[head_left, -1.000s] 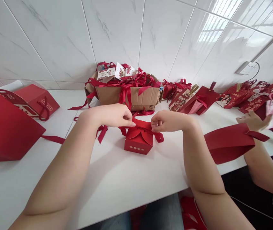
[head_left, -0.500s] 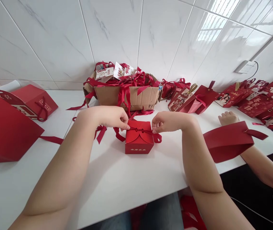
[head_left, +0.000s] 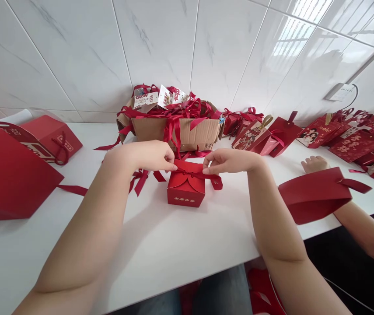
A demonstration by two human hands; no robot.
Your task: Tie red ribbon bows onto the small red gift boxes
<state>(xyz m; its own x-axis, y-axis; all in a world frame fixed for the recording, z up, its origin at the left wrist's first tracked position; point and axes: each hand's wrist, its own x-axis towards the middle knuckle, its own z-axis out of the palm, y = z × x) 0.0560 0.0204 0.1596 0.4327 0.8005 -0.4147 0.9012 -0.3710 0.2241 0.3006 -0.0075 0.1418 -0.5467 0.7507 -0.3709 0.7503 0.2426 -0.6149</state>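
A small red gift box [head_left: 186, 192] with gold lettering on its front stands upright on the white table, its curved top flaps folded shut. A dark red ribbon [head_left: 191, 174] runs across the top, knotted in the middle. At the top left of the box, my left hand [head_left: 160, 157] pinches one side of the ribbon. My right hand [head_left: 224, 162] pinches the other side at the right edge, and a ribbon end hangs below its fingers. Both hands are closed, knuckles up.
Behind the box stands a cardboard box [head_left: 190, 134] full of red ribbons and white tags. Large red bags [head_left: 12, 175] stand at left. More gift bags [head_left: 354, 142] line the right side. A co-worker's hand [head_left: 315, 164] rests beyond an open red bag [head_left: 314, 194].
The gift box has turned slightly and shifted a little left and back. My right hand has moved left, closer to the knot. Both hands keep hold of the ribbon.
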